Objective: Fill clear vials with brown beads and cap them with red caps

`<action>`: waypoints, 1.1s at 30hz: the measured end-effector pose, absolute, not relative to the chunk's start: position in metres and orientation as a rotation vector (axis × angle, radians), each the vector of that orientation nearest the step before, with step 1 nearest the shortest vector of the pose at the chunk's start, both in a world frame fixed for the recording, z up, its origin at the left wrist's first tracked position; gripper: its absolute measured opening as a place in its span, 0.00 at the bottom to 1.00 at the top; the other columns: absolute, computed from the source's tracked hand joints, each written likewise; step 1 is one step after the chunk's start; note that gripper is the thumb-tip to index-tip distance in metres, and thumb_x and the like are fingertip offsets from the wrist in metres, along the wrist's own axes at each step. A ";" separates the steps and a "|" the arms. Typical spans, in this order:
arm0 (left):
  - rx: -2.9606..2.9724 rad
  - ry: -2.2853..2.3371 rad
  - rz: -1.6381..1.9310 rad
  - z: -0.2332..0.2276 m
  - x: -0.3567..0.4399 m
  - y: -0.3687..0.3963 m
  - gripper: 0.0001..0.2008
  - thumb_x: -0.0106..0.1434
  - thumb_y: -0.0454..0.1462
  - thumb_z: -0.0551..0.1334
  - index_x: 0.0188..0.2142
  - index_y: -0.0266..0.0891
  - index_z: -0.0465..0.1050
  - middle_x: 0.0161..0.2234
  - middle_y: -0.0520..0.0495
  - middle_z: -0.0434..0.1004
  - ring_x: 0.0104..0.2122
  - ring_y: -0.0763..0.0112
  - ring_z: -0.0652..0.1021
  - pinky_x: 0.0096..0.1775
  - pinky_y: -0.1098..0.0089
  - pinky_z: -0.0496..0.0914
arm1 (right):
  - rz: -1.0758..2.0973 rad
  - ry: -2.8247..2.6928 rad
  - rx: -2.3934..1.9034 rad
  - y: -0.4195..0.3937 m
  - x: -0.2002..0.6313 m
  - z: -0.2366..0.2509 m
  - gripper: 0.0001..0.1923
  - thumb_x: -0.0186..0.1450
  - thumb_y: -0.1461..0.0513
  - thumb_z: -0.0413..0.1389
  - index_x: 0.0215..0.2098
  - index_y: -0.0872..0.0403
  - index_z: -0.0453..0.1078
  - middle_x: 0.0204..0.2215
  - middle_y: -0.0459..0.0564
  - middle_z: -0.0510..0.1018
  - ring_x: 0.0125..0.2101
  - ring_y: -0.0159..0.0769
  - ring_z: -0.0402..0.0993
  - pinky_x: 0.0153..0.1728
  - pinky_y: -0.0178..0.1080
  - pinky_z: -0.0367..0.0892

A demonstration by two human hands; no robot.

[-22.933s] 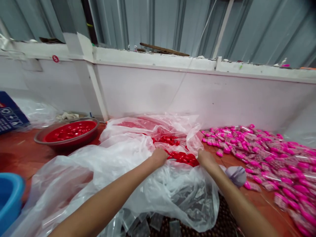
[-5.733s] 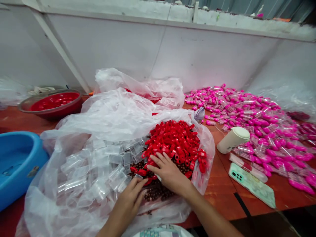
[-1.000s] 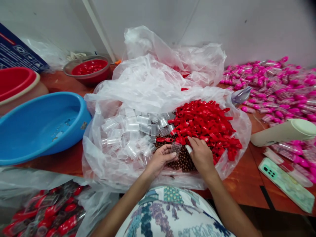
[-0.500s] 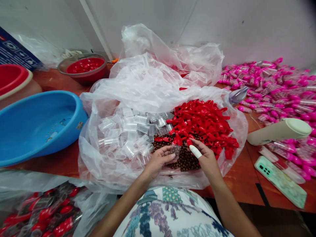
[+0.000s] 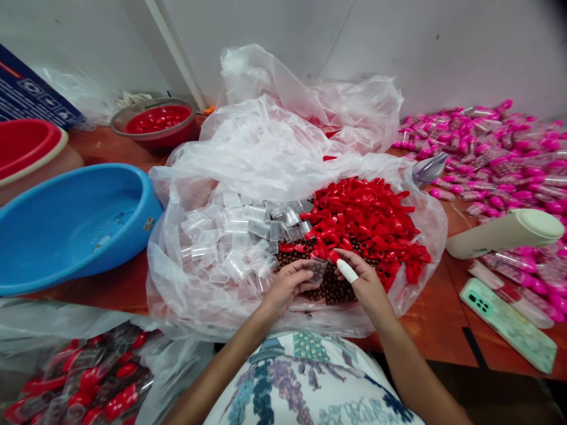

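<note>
My left hand point(image 5: 290, 286) is closed round a small clear plastic tube point(image 5: 318, 270), tilted over a heap of brown beads point(image 5: 339, 290). Just to its right, my right hand point(image 5: 361, 280), with a white cover on one finger, pinches a red plastic cap point(image 5: 333, 255). Tube and cap are close together; whether they touch I cannot tell. A pile of red caps point(image 5: 363, 212) lies beyond my right hand. Loose clear tubes point(image 5: 234, 227) are heaped to the left of the beads. All of this rests on a spread clear plastic bag point(image 5: 177, 295).
A blue basin point(image 5: 80, 260) stands at left, with red basins point(image 5: 31, 139) behind it. A bag of filled red-capped tubes point(image 5: 88, 378) sits lower left. At right are a pink-capped tube pile point(image 5: 500, 159), a cream bottle point(image 5: 491, 236), a phone point(image 5: 509, 324) and a scoop point(image 5: 429, 169).
My right hand has moved slightly left with the red cap, closer to the clear tube in my left hand. The view has shifted a little.
</note>
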State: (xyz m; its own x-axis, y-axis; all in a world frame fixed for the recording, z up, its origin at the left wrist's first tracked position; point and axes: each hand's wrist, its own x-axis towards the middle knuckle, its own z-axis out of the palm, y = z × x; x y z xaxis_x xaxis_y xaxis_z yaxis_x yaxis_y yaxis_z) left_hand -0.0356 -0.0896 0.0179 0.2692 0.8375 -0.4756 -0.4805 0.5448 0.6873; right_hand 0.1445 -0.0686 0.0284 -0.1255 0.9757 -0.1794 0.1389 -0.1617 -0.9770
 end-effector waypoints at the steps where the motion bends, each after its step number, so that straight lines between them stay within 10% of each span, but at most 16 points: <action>1: 0.454 0.935 0.927 0.018 -0.035 -0.090 0.14 0.52 0.34 0.64 0.41 0.35 0.74 0.41 0.43 0.76 0.36 0.67 0.77 0.42 0.66 0.71 | 1.368 -1.340 -1.373 -0.069 0.145 0.028 0.18 0.60 0.54 0.53 0.47 0.50 0.69 0.36 0.49 0.77 0.31 0.35 0.72 0.33 0.39 0.69; 11: 0.459 0.966 0.879 0.012 -0.035 -0.091 0.18 0.51 0.35 0.66 0.43 0.36 0.74 0.39 0.44 0.77 0.33 0.70 0.77 0.39 0.69 0.71 | 1.136 -1.638 -1.358 -0.068 0.147 0.023 0.15 0.58 0.55 0.56 0.42 0.50 0.72 0.41 0.49 0.74 0.43 0.39 0.69 0.48 0.43 0.62; 33: 0.597 0.982 0.924 0.011 -0.032 -0.098 0.21 0.51 0.39 0.67 0.45 0.35 0.73 0.39 0.43 0.77 0.33 0.67 0.76 0.38 0.66 0.71 | 0.876 -1.982 -1.215 -0.079 0.140 0.013 0.18 0.64 0.60 0.49 0.53 0.50 0.63 0.44 0.53 0.69 0.45 0.38 0.68 0.46 0.42 0.65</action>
